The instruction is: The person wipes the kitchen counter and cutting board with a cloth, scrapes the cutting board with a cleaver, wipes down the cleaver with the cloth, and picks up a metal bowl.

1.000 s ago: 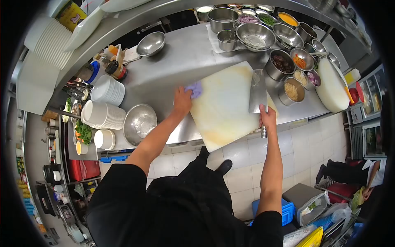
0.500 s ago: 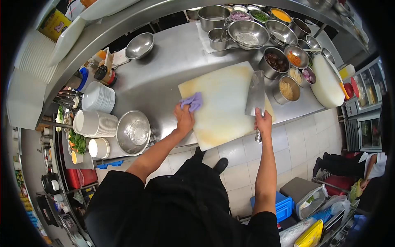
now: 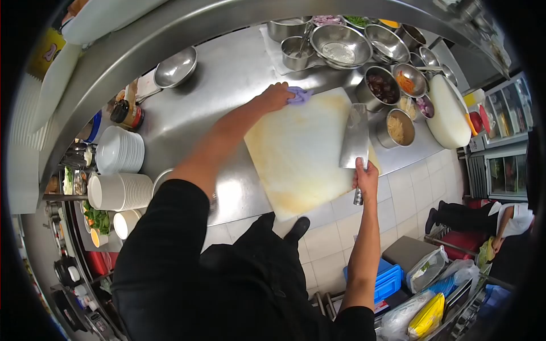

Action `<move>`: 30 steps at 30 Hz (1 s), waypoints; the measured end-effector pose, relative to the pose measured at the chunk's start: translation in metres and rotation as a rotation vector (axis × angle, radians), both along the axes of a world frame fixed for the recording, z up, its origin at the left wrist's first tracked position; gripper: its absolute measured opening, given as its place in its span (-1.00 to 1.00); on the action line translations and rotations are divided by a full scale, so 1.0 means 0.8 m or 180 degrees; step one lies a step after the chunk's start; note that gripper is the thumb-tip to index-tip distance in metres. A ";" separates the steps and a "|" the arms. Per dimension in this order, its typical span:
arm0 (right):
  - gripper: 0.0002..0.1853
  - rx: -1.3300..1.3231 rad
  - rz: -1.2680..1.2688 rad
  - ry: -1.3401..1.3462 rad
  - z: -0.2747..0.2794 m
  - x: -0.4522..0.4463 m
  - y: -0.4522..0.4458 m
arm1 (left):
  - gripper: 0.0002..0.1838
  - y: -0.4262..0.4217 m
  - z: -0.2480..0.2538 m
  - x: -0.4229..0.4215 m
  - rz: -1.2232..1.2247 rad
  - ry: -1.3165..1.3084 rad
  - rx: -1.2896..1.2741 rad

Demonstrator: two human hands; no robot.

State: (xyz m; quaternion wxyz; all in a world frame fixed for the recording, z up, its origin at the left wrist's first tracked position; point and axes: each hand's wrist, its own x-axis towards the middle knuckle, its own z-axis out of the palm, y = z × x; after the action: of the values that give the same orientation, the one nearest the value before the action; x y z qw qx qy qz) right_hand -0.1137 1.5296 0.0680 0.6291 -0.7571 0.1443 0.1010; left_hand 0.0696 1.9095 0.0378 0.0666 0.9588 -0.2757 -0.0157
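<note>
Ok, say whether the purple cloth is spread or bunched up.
Bunched up: the purple cloth is a small creased wad in the left hand, at the far edge of the cutting board.

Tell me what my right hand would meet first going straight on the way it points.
Beyond the cleaver in your right hand, probably the steel pot of dark pieces; height is hard to judge, so it might pass above the rim.

From here, a hand could pass between the steel bowl [image 3: 175, 68] and cutting board [image 3: 301, 153] — though the left arm [image 3: 227, 136] slants over the worktop [image 3: 222, 91] there — but rightward, the cleaver [image 3: 355, 136] and pots [image 3: 372, 104] bar the way.
</note>
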 end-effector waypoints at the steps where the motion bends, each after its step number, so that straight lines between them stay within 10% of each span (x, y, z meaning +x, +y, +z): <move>1: -0.57 0.0036 -0.0006 -0.0024 0.000 -0.002 0.001 | -0.62 0.026 -0.008 -0.018 0.0113 0.0122 -0.0167; 11: -0.56 0.0054 0.0129 -0.0051 0.002 -0.002 0.000 | -0.63 0.188 0.023 -0.185 0.1063 0.0893 0.0695; 15: -0.55 0.0071 0.0187 -0.0067 -0.001 -0.006 -0.003 | -0.65 0.110 -0.042 -0.248 0.2234 -0.0088 -0.0077; 19: -0.54 0.0100 0.0296 -0.0116 -0.006 -0.006 -0.008 | -0.60 0.020 -0.041 -0.398 0.1804 -0.0874 -0.0179; 23: -0.53 0.0053 0.0435 -0.0187 -0.011 -0.005 -0.011 | -0.65 -0.071 0.000 -0.548 0.1673 0.0014 -0.1125; 26: -0.53 0.0212 0.0429 -0.0110 -0.010 -0.005 -0.015 | -0.68 -0.073 0.019 -0.553 0.2523 0.0335 -0.2316; 30: -0.53 0.0241 0.0429 -0.0289 0.005 -0.026 -0.022 | -0.72 -0.030 0.098 -0.390 0.2626 -0.0595 -0.1907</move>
State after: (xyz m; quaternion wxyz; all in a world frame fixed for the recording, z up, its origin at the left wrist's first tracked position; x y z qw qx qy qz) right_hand -0.1345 1.5124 0.0717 0.6549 -0.7446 0.0604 0.1140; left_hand -0.2422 1.8855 0.1158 0.3139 0.9239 0.1281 0.1772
